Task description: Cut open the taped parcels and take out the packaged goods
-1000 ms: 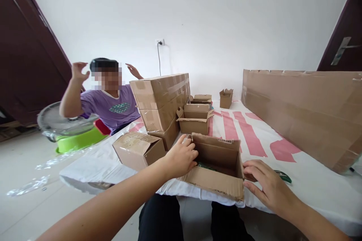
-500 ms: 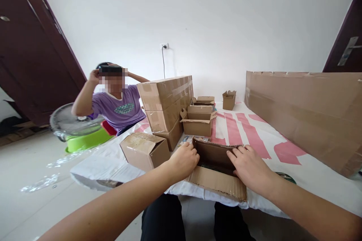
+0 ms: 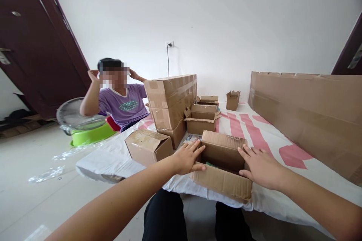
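Note:
An open brown cardboard box (image 3: 223, 180) lies in front of me on the white sheet with pink stripes (image 3: 263, 139). Its far flap stands up and its near flap hangs toward me. My left hand (image 3: 188, 157) lies flat against the box's left side, fingers stretched out. My right hand (image 3: 261, 166) rests at the box's right side, fingers spread, holding nothing. Something green shows inside the box.
A closed small box (image 3: 148, 147) sits left of mine, with stacked taped cartons (image 3: 171, 99) and several small open boxes (image 3: 202, 118) behind. A long cardboard sheet (image 3: 308, 113) stands at the right. Another person in a purple shirt (image 3: 121, 105) sits at the left beside a fan and green basin (image 3: 90, 133).
My right hand came from the box's right side, pressed on the far flap, then moved back to the right edge with the flap upright. The other person lowered both hands to their head.

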A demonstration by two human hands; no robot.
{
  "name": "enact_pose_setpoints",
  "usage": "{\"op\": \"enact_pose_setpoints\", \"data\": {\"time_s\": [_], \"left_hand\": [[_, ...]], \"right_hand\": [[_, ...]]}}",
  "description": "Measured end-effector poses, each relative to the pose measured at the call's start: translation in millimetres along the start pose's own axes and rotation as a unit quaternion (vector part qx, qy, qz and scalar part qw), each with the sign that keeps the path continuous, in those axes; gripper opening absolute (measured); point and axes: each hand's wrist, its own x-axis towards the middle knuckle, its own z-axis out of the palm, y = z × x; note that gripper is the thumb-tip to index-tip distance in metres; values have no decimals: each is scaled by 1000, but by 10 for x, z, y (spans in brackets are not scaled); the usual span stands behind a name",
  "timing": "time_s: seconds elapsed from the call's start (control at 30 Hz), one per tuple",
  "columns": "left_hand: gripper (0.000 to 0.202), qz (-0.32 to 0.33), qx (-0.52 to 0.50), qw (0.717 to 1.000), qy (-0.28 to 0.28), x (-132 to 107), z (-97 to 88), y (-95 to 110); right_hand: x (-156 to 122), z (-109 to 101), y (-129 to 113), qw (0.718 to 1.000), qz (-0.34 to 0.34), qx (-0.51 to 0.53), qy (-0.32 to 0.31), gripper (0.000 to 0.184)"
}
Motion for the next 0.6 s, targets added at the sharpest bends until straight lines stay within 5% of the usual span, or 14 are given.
{"op": "enact_pose_setpoints", "data": {"time_s": [0.2,0.37,0.53,0.6], "left_hand": [[94,-19,-91,995,-19,-5,75,-13],[73,-48,-45,997,-28,-6,29,81],[73,-52,-17,998,-16,-50,30,117],[75,-56,-10,998,-16,-59,46,122]], "right_hand": [[11,349,308,981,-64,180,31,73],[164,185,133,970,-128,144,151,44],[504,68,-238,983,-148,109,-15,32],[628,156,-323,987,-141,76,-30,22]]}}
